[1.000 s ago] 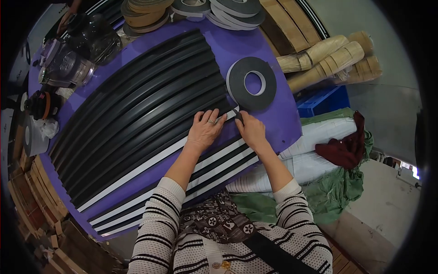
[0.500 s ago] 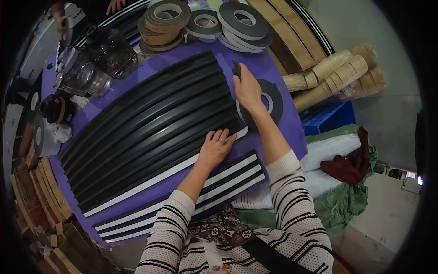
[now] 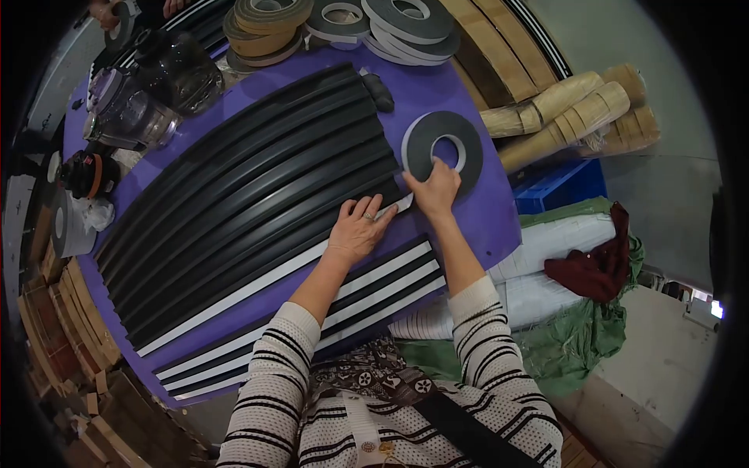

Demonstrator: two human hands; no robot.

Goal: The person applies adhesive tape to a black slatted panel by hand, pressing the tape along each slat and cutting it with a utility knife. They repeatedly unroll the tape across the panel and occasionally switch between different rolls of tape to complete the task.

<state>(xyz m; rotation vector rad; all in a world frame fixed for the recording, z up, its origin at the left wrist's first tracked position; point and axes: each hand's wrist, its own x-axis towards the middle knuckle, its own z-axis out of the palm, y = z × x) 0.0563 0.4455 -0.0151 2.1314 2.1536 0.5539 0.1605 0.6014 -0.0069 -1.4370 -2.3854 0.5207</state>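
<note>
My left hand (image 3: 359, 228) lies with its fingers stretched over the white-faced tape (image 3: 234, 295) that runs along the nearest of several long black ribbed strips (image 3: 257, 187). Right of it, my right hand (image 3: 437, 191) closes on the lower left part of a dark grey tape roll (image 3: 468, 134) with a pale core, lying flat. A short white length of tape (image 3: 403, 204) shows between my two hands. At the strips' far right corner rests a small dark object (image 3: 378, 92). Nearer my body lie more black strips with white tape lines (image 3: 382, 285).
Stacked tape rolls (image 3: 269, 31) and grey rolls (image 3: 409, 35) stand at the back of the purple table (image 3: 499, 218). Clear jars (image 3: 136, 109) sit back left. A blue bin (image 3: 562, 187) and wrapped rolls (image 3: 562, 109) are at right. Another person's hand (image 3: 105, 14) shows far left.
My right hand has let go of the dark object at the far corner and come down toward me to the tape roll. My left hand stays on the tape.
</note>
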